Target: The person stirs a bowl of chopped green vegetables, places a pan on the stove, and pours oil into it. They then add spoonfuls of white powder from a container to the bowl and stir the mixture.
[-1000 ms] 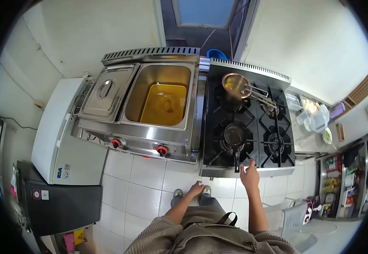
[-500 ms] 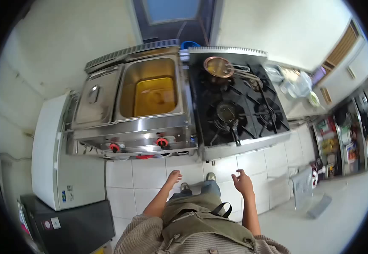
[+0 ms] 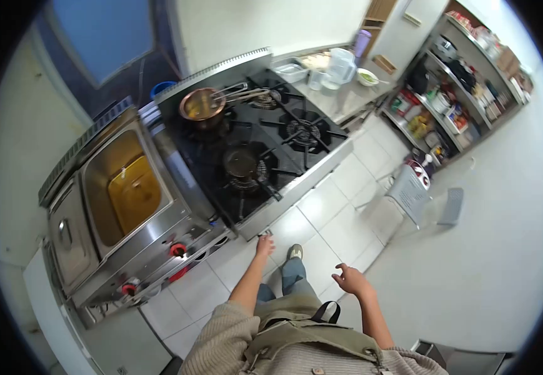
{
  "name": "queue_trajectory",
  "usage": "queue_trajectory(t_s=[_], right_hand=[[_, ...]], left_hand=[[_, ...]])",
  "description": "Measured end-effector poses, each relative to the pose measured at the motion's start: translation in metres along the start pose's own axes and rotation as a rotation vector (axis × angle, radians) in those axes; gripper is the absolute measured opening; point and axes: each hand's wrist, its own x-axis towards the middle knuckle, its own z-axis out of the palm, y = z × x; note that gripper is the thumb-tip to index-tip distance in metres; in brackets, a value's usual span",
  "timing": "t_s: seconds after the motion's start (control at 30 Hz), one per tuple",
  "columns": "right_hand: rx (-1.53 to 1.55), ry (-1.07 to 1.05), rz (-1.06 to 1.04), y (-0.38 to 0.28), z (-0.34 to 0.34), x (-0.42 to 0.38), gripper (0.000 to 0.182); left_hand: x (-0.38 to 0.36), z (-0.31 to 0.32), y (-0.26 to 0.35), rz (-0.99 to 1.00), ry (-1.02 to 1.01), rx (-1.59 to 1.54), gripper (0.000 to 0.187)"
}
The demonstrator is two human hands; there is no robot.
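My left hand [image 3: 265, 246] is held out at waist height, holding nothing, its fingers loosely bent and apart. In the view it overlaps the front lower edge of the black gas stove [image 3: 251, 220]. To the right, over the floor, my right hand [image 3: 354, 281] hangs with spread fingers and nothing in them. On the stove's back left burner sits a copper-coloured pot [image 3: 201, 107], with metal utensils [image 3: 246, 95] sticking out to the right. A small dark pan [image 3: 242, 164] rests on the front left burner. Left of the stove stands a steel fryer [image 3: 135, 194] containing yellow oil.
Behind the stove's right side, a counter [image 3: 340, 103] bears a clear plastic jug [image 3: 340, 65] and a white bowl [image 3: 367, 77] with green food. Crowded shelves [image 3: 452, 94] line the right side. A grey chair [image 3: 409, 194] stands on the tiles; a white fridge [image 3: 112, 347] is at lower left.
My view has turned to the right, so the stove and fryer now lie further left and tilted. My left hand now appears nearer the stove's front edge. Both hands remain without anything in them.
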Motion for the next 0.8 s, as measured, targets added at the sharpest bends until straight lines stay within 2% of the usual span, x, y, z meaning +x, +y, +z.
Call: queue_trajectory(t_s=[0.1, 0.17, 0.2, 0.27, 0.3, 0.33, 0.43, 0.47, 0.53, 0.57, 0.6, 0.67, 0.7, 0.77, 0.8], right_hand=[[0.089, -0.044, 0.1, 0.004, -0.011, -0.024, 0.043], [0.14, -0.039, 0.145, 0.015, -0.011, -0.031, 0.044], [0.145, -0.03, 0.156, 0.024, -0.007, -0.033, 0.044], [0.096, -0.023, 0.189, 0.041, -0.001, -0.034, 0.044], [0.106, -0.026, 0.187, 0.049, 0.0, -0.033, 0.044], [0.106, -0.023, 0.187, 0.05, -0.004, -0.033, 0.044], [0.155, -0.023, 0.233, 0.053, -0.012, -0.031, 0.045], [0.147, -0.021, 0.222, 0.056, -0.014, -0.027, 0.045], [0.139, -0.03, 0.208, 0.063, -0.016, -0.019, 0.045], [0.133, -0.031, 0.195, 0.064, -0.018, -0.014, 0.045], [0.109, -0.04, 0.176, 0.066, -0.02, -0.009, 0.045], [0.07, -0.053, 0.136, 0.068, -0.024, 0.004, 0.045], [0.063, -0.053, 0.105, 0.069, -0.027, 0.011, 0.044], [0.109, -0.045, 0.12, 0.055, -0.045, 0.013, 0.042], [0.132, -0.04, 0.139, 0.05, -0.052, 0.013, 0.041]], left_hand=[[0.016, 0.006, 0.012, -0.024, -0.023, -0.034, 0.049], [0.028, 0.012, 0.019, 0.025, 0.096, -0.058, 0.051], [0.039, 0.013, 0.016, 0.027, 0.084, -0.049, 0.051], [0.062, 0.017, 0.004, 0.344, 0.311, 0.245, 0.042], [0.054, 0.02, 0.013, 0.339, 0.432, 0.439, 0.043], [0.039, 0.026, 0.023, 0.342, 0.431, 0.44, 0.043], [-0.015, 0.046, 0.054, 0.338, 0.698, 0.819, 0.037], [-0.013, 0.046, 0.057, 0.339, 0.707, 0.808, 0.037], [-0.01, 0.043, 0.059, 0.423, 0.632, 0.985, 0.03], [-0.011, 0.052, 0.056, 0.443, 0.747, 0.85, 0.023], [0.009, 0.056, 0.043, 0.441, 0.76, 0.847, 0.023], [0.069, 0.056, 0.016, 0.242, 0.645, -0.04, 0.019], [0.072, 0.061, 0.02, 0.244, 0.656, -0.038, 0.019], [0.069, 0.077, 0.024, 0.234, 0.659, -0.687, 0.019], [0.063, 0.079, 0.026, 0.228, 0.668, -0.688, 0.019]])
